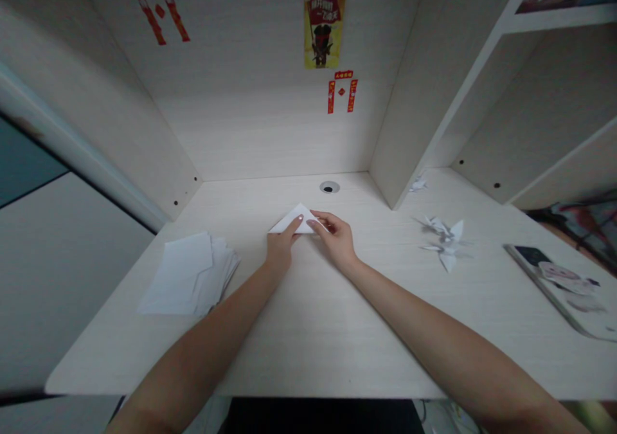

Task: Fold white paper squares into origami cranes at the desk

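A white sheet of paper folded into a triangle [299, 215] is held just above or on the desk, its peak pointing away from me. My left hand [282, 242] pinches its left half, thumb on top and fingers underneath. On the other side, my right hand [337, 236] grips the right corner between thumb and fingers. To the left lies a loose stack of white paper sheets [187, 276]. Several folded paper cranes [448, 251] rest on the desk to the right.
A phone in a decorated case [563, 286] lies at the right. One more small folded paper piece [418, 184] sits behind the upright divider [409, 112]. A round cable hole [330, 188] is set near the back panel, which bears red and yellow stickers [324, 26].
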Available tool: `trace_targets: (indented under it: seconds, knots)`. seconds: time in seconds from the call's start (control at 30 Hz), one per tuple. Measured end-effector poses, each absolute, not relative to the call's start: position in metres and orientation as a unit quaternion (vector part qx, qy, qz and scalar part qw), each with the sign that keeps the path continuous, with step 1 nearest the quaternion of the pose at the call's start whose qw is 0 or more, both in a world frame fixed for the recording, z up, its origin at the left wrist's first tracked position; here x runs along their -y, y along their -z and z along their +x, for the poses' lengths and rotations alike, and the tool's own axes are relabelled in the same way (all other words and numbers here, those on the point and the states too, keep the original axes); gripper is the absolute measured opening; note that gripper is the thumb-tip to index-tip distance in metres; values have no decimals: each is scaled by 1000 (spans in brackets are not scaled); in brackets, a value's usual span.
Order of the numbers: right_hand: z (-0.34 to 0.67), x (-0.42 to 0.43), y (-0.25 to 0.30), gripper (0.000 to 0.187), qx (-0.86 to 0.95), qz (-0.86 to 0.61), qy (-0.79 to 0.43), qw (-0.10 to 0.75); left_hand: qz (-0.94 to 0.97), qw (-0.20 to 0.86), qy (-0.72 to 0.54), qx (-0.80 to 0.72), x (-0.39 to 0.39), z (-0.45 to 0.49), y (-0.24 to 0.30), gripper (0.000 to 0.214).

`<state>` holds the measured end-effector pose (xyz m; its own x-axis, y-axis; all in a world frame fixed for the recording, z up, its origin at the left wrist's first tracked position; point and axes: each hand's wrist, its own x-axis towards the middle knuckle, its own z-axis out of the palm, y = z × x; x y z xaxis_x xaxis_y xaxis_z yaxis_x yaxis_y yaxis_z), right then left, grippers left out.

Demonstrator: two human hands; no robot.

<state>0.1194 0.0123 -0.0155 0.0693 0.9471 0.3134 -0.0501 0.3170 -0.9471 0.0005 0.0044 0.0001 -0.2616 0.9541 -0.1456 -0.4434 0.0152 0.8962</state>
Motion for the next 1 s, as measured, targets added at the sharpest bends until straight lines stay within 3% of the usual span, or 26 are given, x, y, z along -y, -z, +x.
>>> trace_targets:
  seconds: [0.5, 1.0]
  knots:
    - [120, -11, 18, 37, 555, -428, -355, 619, 267, 540, -653, -459, -1, 4, -5, 38]
    - [119, -14, 22, 31, 555, -419, -359, 623, 272, 538, -654, -457, -1, 4, -4, 39]
